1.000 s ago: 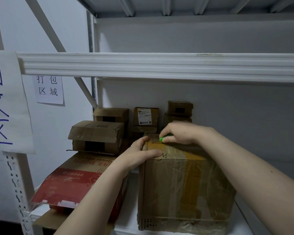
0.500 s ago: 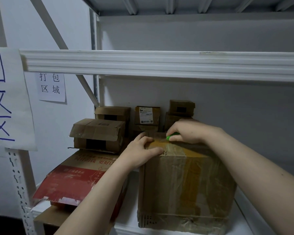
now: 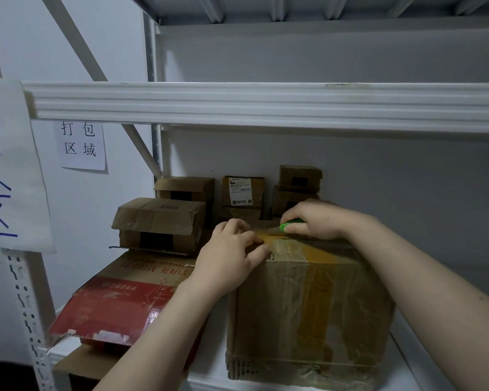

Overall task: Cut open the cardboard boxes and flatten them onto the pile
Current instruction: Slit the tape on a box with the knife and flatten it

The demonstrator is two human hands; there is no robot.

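A large brown cardboard box (image 3: 308, 311), wrapped in clear tape, stands on the white shelf at the front. My left hand (image 3: 232, 258) rests on its top front-left corner, fingers curled over the taped edge. My right hand (image 3: 314, 220) grips a green-handled cutter (image 3: 290, 224) at the top of the box, its tip pointing left along the taped seam. The blade itself is hard to make out. A flattened red and brown carton (image 3: 119, 303) lies to the left on the shelf.
Several small taped boxes (image 3: 160, 224) stand behind, against the back wall. A white shelf beam (image 3: 266, 104) crosses overhead. The perforated upright (image 3: 29, 314) and paper signs (image 3: 82, 145) are at the left. Bare shelf shows to the right of the big box.
My right hand with the cutter has shifted slightly to the right along the top seam. My left hand keeps its hold on the box corner.
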